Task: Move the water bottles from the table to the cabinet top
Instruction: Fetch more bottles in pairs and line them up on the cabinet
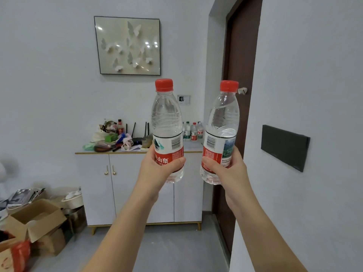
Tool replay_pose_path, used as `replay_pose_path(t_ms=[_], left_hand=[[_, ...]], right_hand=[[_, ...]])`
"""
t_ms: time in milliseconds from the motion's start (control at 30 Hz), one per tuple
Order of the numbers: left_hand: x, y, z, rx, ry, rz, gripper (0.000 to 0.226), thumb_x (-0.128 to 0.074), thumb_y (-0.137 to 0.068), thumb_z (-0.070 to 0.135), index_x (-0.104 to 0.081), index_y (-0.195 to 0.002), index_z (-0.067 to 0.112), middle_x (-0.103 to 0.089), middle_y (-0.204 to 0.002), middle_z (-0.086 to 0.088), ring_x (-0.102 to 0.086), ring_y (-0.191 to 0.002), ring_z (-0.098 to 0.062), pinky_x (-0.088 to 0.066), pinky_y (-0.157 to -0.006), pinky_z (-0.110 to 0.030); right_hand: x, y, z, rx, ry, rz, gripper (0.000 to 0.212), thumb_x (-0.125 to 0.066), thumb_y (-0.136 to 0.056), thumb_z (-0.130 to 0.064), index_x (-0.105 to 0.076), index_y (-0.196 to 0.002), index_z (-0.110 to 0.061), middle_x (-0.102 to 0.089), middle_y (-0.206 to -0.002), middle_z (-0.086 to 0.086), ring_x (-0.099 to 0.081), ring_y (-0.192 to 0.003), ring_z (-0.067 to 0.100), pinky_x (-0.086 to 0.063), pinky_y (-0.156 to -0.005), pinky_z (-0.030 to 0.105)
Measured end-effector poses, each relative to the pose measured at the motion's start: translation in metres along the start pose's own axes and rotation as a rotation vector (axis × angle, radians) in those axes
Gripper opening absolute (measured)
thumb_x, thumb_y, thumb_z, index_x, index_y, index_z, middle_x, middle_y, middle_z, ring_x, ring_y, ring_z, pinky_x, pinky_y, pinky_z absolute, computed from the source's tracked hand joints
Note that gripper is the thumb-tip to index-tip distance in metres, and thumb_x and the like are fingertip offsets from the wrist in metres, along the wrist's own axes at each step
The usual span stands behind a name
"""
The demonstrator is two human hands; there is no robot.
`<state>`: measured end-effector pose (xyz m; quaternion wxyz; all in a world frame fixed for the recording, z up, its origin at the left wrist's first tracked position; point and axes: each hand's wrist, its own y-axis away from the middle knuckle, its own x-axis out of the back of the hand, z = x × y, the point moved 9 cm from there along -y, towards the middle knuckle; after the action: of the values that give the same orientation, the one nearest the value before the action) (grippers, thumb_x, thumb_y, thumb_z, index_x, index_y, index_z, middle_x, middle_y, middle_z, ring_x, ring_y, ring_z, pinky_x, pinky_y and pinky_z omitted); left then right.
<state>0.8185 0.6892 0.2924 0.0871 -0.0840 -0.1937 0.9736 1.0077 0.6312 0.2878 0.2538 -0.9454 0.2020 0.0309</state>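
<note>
Two clear plastic water bottles are held up in the air, one in each hand, both nearly upright and side by side without touching. The left hand (pixel 157 167) wraps its fingers and thumb round the lower label of the left bottle (pixel 167 122). The right hand (pixel 225 169) grips the right bottle (pixel 222 122) the same way, thumb across the red band. Each bottle has a ribbed red screw cap, a smooth rounded shoulder with faint wavy ridges, and a glossy red-and-white printed label with a barcode. The plastic below the labels is see-through and gently ribbed.

Behind them a white cabinet (pixel 137 193) stands against the pale wall, with flat matte doors, small brass-coloured handles and thin gold legs. The cabinet top (pixel 194 146) is a pale slab with a gold edge. At its right end, near the back edge, a cluster of similar small bottles (pixel 193 131) stands upright. Its left half carries a heap of clutter (pixel 114 138): crumpled bags, a green block and a black box with thin upright antennas.

Above hangs a square framed picture (pixel 128 45) of raised white butterflies under shiny glass. A dark brown door (pixel 239 75) stands to the right, and a flat black rectangular panel (pixel 284 147) sits on the right-hand wall. Open corrugated cardboard boxes (pixel 35 218) lie on the grey floor at the left.
</note>
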Motion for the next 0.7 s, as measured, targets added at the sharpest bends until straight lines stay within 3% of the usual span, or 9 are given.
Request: replay_pose_path(t_ms=[167, 267, 567, 700], left_hand=[[0.011, -0.065, -0.020, -0.003, 0.000, -0.054, 0.049, -0.081, -0.072, 0.003, -0.058, -0.105, 0.032, -0.070, -0.102, 0.007, -0.068, -0.092, -0.008, -0.054, -0.075, -0.026], [0.016, -0.092, -0.037, 0.007, 0.004, -0.064, 0.051, -0.081, -0.071, 0.002, -0.059, -0.111, 0.026, -0.071, -0.103, 0.006, -0.068, -0.092, -0.009, -0.055, -0.075, -0.026], [0.026, -0.161, -0.087, 0.069, -0.008, -0.048, 0.048, -0.081, -0.072, 0.003, -0.059, -0.106, 0.030, -0.071, -0.101, 0.005, -0.068, -0.092, -0.013, -0.055, -0.068, -0.025], [0.024, -0.202, -0.105, 0.065, -0.048, -0.025, 0.050, -0.081, -0.072, 0.003, -0.060, -0.113, 0.022, -0.071, -0.103, 0.001, -0.068, -0.094, -0.018, -0.056, -0.072, -0.030]], right_hand=[[-0.015, -0.050, 0.029, 0.011, 0.024, 0.059, 0.054, -0.079, -0.076, -0.003, -0.059, -0.117, -0.032, -0.072, -0.099, -0.016, -0.069, -0.090, -0.002, -0.054, -0.066, 0.012], [-0.020, -0.070, 0.049, -0.006, 0.033, 0.083, 0.058, -0.079, -0.076, -0.003, -0.058, -0.126, -0.024, -0.072, -0.106, -0.009, -0.069, -0.093, 0.003, -0.055, -0.068, 0.015], [-0.034, -0.136, 0.098, -0.032, 0.062, 0.067, 0.055, -0.080, -0.076, -0.004, -0.058, -0.121, -0.028, -0.071, -0.105, -0.009, -0.069, -0.092, 0.001, -0.054, -0.066, 0.014], [-0.037, -0.177, 0.124, -0.034, 0.048, 0.046, 0.052, -0.079, -0.076, -0.002, -0.059, -0.118, -0.027, -0.072, -0.104, -0.007, -0.070, -0.093, 0.005, -0.055, -0.068, 0.015]])
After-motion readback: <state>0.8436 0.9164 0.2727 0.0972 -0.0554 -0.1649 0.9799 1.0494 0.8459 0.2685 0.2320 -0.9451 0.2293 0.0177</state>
